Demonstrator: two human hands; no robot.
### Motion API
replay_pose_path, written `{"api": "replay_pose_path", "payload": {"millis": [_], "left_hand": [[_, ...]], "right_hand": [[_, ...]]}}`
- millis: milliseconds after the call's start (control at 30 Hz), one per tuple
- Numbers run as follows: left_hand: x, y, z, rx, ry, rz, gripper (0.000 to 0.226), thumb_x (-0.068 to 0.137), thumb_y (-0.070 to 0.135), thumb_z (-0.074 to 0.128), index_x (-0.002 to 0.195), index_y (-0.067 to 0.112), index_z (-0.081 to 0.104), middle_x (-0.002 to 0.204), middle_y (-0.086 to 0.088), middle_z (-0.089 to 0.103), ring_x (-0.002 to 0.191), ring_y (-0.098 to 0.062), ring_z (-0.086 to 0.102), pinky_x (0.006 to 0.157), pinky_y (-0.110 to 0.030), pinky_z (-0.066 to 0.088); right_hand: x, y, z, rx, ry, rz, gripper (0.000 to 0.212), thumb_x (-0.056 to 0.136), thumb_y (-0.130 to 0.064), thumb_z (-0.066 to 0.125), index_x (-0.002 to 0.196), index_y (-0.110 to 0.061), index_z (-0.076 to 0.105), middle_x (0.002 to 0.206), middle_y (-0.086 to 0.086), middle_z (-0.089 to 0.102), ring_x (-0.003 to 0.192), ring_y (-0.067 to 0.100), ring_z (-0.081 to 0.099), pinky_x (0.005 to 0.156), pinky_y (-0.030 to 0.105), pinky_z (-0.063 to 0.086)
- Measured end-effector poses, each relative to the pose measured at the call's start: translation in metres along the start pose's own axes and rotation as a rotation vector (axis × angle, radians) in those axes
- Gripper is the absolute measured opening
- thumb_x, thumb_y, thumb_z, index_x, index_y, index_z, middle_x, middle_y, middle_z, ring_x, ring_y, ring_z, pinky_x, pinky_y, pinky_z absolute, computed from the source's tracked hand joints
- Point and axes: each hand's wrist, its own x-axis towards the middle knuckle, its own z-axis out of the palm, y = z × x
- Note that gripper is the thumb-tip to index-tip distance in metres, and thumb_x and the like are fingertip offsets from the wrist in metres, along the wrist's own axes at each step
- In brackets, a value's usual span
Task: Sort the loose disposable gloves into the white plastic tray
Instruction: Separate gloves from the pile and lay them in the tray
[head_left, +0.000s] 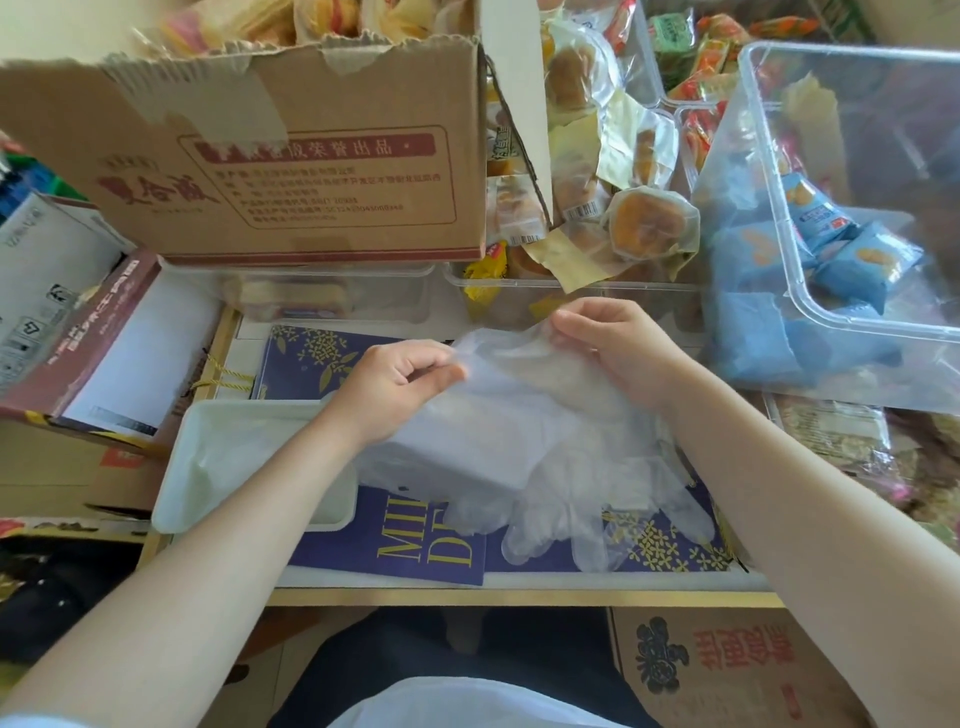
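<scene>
Head view: left hand (400, 379), right hand (613, 348) pinch gloves (530, 431) cuff; tray (208, 467) left.

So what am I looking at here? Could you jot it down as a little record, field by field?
Who: a person seen from a head camera, working bare-handed
Left hand: pinches the cuff edge of the gloves
Right hand: grips the other side of the same edge
Gloves: clear disposable ones, held up in a bunch, fingers hanging toward the purple booklet
White tray: lower left beside the gloves, partly under the left forearm; contents hard to tell
Surroundings: cardboard box behind, clear bin of blue snack packets at right
</scene>
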Motion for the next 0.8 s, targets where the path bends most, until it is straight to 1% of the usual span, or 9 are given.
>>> {"api": "replay_pose_path", "payload": {"millis": [67, 167, 233, 333, 400, 467, 600, 733, 800], "left_hand": [[-0.001, -0.003, -0.001, 0.005, 0.016, -0.034, 0.020, 0.086, 0.034, 0.060, 0.071, 0.024, 0.069, 0.072, 0.000, 0.061, 0.066, -0.013, 0.049, 0.065, -0.023, 0.038], [-0.001, -0.007, -0.001, 0.055, 0.034, -0.110, 0.036, 0.090, 0.025, 0.061, 0.057, 0.039, 0.059, 0.052, 0.012, 0.041, 0.053, -0.005, 0.033, 0.053, -0.018, 0.027], [-0.001, -0.011, -0.001, 0.118, 0.066, -0.165, 0.042, 0.091, 0.020, 0.060, 0.053, 0.036, 0.055, 0.046, 0.013, 0.039, 0.049, -0.005, 0.034, 0.050, -0.016, 0.026], [-0.002, -0.017, -0.002, 0.214, 0.095, -0.233, 0.026, 0.092, 0.020, 0.057, 0.066, 0.020, 0.061, 0.053, 0.010, 0.044, 0.051, -0.004, 0.038, 0.054, -0.020, 0.030], [-0.001, -0.021, -0.003, 0.314, 0.080, -0.274, 0.027, 0.093, 0.022, 0.054, 0.075, 0.005, 0.063, 0.060, -0.002, 0.047, 0.058, -0.013, 0.040, 0.057, -0.029, 0.030], [0.000, -0.026, -0.003, 0.408, 0.102, -0.322, 0.030, 0.094, 0.024, 0.051, 0.074, 0.004, 0.061, 0.058, -0.003, 0.046, 0.062, -0.020, 0.041, 0.059, -0.031, 0.026], [0.005, -0.030, -0.003, 0.496, 0.178, -0.426, 0.033, 0.093, 0.023, 0.048, 0.067, 0.006, 0.054, 0.066, -0.005, 0.048, 0.071, -0.025, 0.044, 0.063, -0.032, 0.023], [0.009, -0.015, -0.006, 0.415, 0.339, -0.297, 0.030, 0.093, 0.021, 0.051, 0.070, 0.004, 0.056, 0.096, -0.007, 0.059, 0.090, -0.026, 0.053, 0.069, -0.029, 0.034], [0.011, 0.001, -0.008, 0.389, 0.381, -0.225, 0.026, 0.094, 0.021, 0.050, 0.079, 0.004, 0.062, 0.090, -0.009, 0.061, 0.082, -0.022, 0.052, 0.066, -0.027, 0.031]], "right_hand": [[-0.003, -0.004, -0.002, 0.108, -0.070, 0.033, 0.018, 0.091, -0.013, 0.057, 0.075, -0.013, 0.065, 0.069, -0.001, 0.064, 0.063, 0.009, 0.060, 0.063, 0.020, 0.049], [-0.006, -0.006, -0.005, 0.159, 0.002, 0.045, 0.020, 0.091, -0.011, 0.055, 0.073, -0.011, 0.064, 0.066, -0.002, 0.064, 0.060, 0.010, 0.060, 0.065, 0.021, 0.050], [-0.006, -0.003, -0.006, 0.072, 0.177, 0.036, 0.023, 0.091, -0.013, 0.057, 0.070, -0.012, 0.065, 0.064, -0.001, 0.060, 0.059, 0.012, 0.055, 0.065, 0.025, 0.046], [-0.006, -0.003, -0.011, -0.056, 0.485, -0.047, 0.028, 0.094, -0.017, 0.051, 0.067, -0.014, 0.058, 0.063, 0.005, 0.054, 0.057, 0.015, 0.049, 0.062, 0.032, 0.044], [-0.009, -0.009, -0.014, -0.152, 0.576, -0.162, 0.031, 0.098, -0.021, 0.043, 0.068, -0.017, 0.051, 0.063, 0.002, 0.055, 0.057, 0.014, 0.053, 0.065, 0.032, 0.048], [-0.012, -0.015, -0.017, -0.212, 0.608, -0.235, 0.032, 0.100, -0.023, 0.037, 0.069, -0.019, 0.046, 0.060, -0.002, 0.053, 0.053, 0.006, 0.051, 0.060, 0.025, 0.046], [-0.017, -0.023, -0.020, -0.128, 0.562, -0.253, 0.029, 0.101, -0.023, 0.036, 0.074, -0.018, 0.045, 0.064, -0.006, 0.041, 0.049, -0.003, 0.038, 0.052, 0.013, 0.037], [-0.027, -0.026, -0.023, -0.240, 0.388, -0.240, 0.025, 0.098, -0.022, 0.045, 0.077, -0.012, 0.056, 0.063, -0.005, 0.049, 0.058, 0.007, 0.043, 0.056, 0.019, 0.035], [-0.039, -0.035, -0.020, -0.232, 0.270, -0.299, 0.023, 0.091, -0.016, 0.052, 0.068, -0.012, 0.053, 0.053, -0.014, 0.046, 0.051, 0.001, 0.039, 0.052, 0.014, 0.032]]}}
